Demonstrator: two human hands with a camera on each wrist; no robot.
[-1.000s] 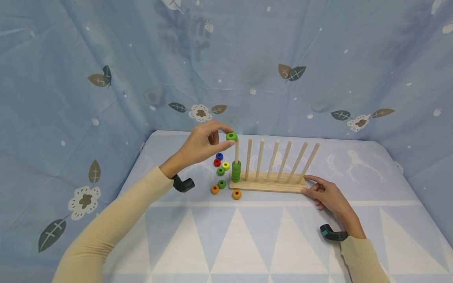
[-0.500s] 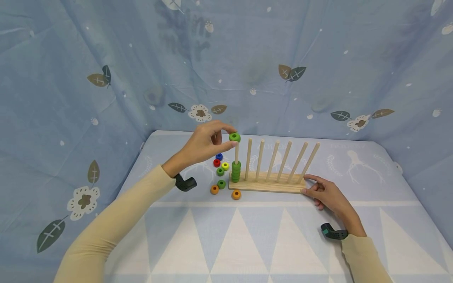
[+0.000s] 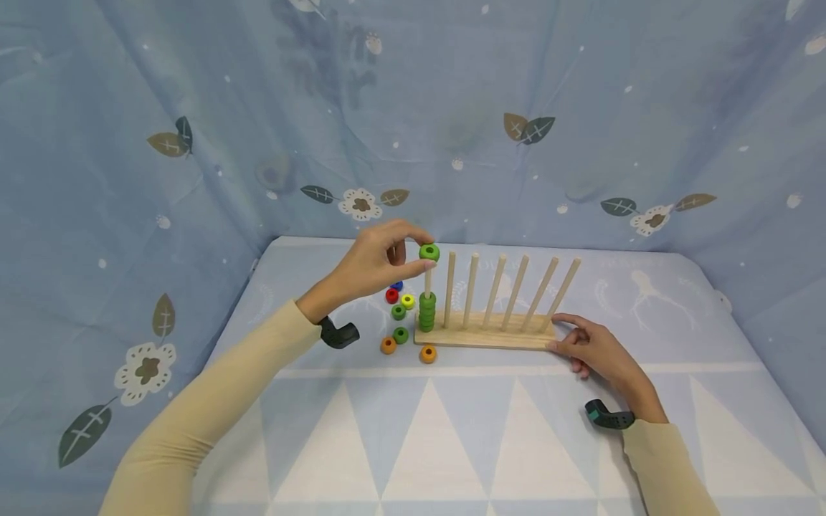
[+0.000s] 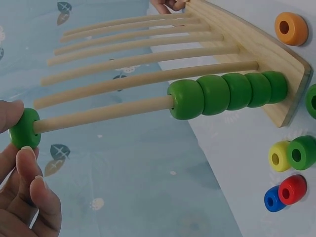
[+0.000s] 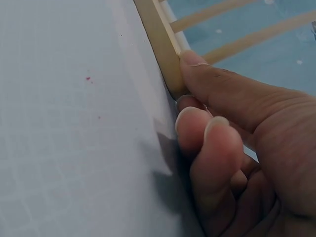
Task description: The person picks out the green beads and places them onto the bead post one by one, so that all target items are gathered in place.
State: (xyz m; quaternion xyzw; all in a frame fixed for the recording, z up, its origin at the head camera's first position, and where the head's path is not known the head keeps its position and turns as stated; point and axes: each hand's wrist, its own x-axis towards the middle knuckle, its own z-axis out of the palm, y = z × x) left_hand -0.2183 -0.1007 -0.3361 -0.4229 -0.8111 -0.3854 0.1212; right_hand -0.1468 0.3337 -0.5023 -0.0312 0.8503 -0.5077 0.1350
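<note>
Between thumb and forefinger my left hand (image 3: 374, 259) pinches a green bead (image 4: 24, 131) at the top of the leftmost peg (image 4: 108, 112). In the left wrist view the peg's tip meets the bead's hole. Lower on that peg, several green beads (image 3: 427, 312) are stacked against the wooden base (image 3: 480, 340). Several bare pegs stand in a row to the right. My right hand (image 3: 596, 351) grips the base's right end, thumb on the near edge and forefinger at the far corner; in the right wrist view the other fingers are curled below the thumb (image 5: 217, 84).
Left of the base lie loose beads: blue (image 4: 272, 198), red (image 3: 391, 295), yellow (image 3: 408, 302), two green (image 3: 399, 312) and an orange one (image 3: 388, 345). Another orange bead (image 3: 428, 354) lies in front of the base. A patterned cloth (image 3: 516, 143) hangs behind the table.
My left hand has moved the green bead slightly right, from beside the leftmost peg to its top. My right hand keeps its hold on the base. The head view has shifted slightly.
</note>
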